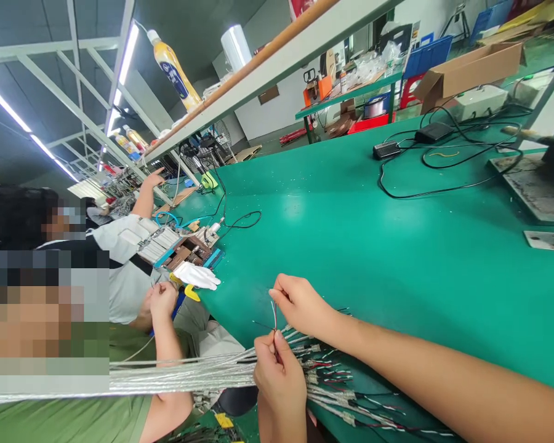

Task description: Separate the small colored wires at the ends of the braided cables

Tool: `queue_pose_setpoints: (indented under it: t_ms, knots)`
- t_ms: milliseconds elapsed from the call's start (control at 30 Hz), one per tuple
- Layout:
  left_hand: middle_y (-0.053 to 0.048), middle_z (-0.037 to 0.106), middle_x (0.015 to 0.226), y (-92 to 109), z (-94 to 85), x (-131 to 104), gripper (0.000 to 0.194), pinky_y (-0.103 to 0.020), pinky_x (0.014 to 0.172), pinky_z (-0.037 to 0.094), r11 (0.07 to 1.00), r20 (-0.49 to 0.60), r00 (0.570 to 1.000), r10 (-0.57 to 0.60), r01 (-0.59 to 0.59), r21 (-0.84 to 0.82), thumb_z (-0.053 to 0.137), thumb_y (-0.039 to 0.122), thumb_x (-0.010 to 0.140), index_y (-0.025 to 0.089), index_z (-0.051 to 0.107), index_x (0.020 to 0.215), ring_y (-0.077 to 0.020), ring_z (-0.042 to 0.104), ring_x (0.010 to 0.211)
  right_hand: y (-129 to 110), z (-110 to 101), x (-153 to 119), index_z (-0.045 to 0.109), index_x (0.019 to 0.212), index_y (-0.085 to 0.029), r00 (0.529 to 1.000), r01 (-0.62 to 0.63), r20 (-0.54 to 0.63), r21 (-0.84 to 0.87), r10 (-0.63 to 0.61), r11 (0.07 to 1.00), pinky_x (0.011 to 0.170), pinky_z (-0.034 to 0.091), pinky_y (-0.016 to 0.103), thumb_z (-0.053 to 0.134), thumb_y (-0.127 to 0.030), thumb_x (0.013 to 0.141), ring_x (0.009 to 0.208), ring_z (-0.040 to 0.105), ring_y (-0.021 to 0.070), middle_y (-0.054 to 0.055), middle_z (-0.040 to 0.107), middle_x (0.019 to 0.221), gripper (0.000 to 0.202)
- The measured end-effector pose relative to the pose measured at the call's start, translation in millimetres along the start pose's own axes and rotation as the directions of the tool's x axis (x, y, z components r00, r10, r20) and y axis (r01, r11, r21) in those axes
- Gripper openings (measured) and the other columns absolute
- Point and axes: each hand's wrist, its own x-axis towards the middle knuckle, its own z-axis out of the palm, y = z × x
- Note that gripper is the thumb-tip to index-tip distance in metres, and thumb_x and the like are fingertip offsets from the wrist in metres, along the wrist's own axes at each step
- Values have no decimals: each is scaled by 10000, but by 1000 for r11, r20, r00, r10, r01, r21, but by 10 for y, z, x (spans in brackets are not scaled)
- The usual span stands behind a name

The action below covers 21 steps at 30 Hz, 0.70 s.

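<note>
1. Two bare hands are seen at the lower centre. The left hand (279,375) is pinched shut on thin wires (274,320), one of them red, at their lower end. The right hand (300,304) is pinched on the upper end of the same wires. The two hands are close together but not touching.
2. One bundle (180,375) of silvery sleeved cables is laid across the near edge of the table (373,246), running in from the left. The cables cannot be counted exactly; many are present. Their stripped ends are fanned out on the table just beside the left hand.
3. The held wires rise from this bundle, above the near table edge.
4. One green table is seen. A wide bare area lies beyond the hands, toward the middle and right.
5. At the far right, two black boxes (386,149) with looped black cords are placed, well apart from the hands. One grey stand (535,184) is set at the right edge.
6. At the left edge of the table, one fixture (175,246) and one white glove (196,275) are placed, near the bundle.
7. One cardboard box (471,71) stands past the far edge.
8. At least two other persons are seated on the left; one co-worker's hand (162,301) is raised beside the glove.
9. One shelf (258,67) runs overhead, carrying one yellow bottle (173,67) nearest the camera.
</note>
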Motion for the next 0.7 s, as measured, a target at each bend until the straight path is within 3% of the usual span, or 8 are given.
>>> queue_pose_setpoints:
  t_ms: [167,267,400,533,700]
  knots:
    - [18,543,532,3,-10,22,218,-270,421,406,999,-8,1000,17,-17,34,498,433,933,255,519,808,-179,560,458,-6,-183,149,426,706,-185,989,-104,-91,140,118,985,541,275,233,476,-341,966,580,380,98,-57,450,619,308]
    - [31,529,509,-22,-23,27,234,-271,401,403,998,7,1000,26,-27,52,478,454,939,271,513,797,-176,548,443,1,-272,206,474,726,-178,989,-102,-91,137,115,985,543,287,231,471,-354,964,588,391,98,-52,468,634,297]
    - [26,567,536,-52,-34,19,232,-303,423,461,997,41,999,11,-15,80,434,454,959,298,513,806,-196,590,477,35,-313,229,612,827,-155,991,-103,95,71,96,992,575,317,233,472,-285,951,632,457,104,-22,567,707,228]
    - [20,601,587,-90,-31,16,216,-328,453,508,996,63,998,-19,14,84,451,461,954,310,524,818,-217,640,540,79,-322,219,697,880,-152,941,-168,312,80,135,983,563,334,231,492,-327,943,621,461,103,-8,613,731,277]
    - [16,637,630,-153,-35,41,159,-340,471,522,999,101,995,-10,5,52,532,429,913,314,547,805,-229,656,583,57,-362,190,696,785,-154,907,-128,408,27,106,991,520,320,228,579,-387,887,589,462,101,-18,598,664,280]
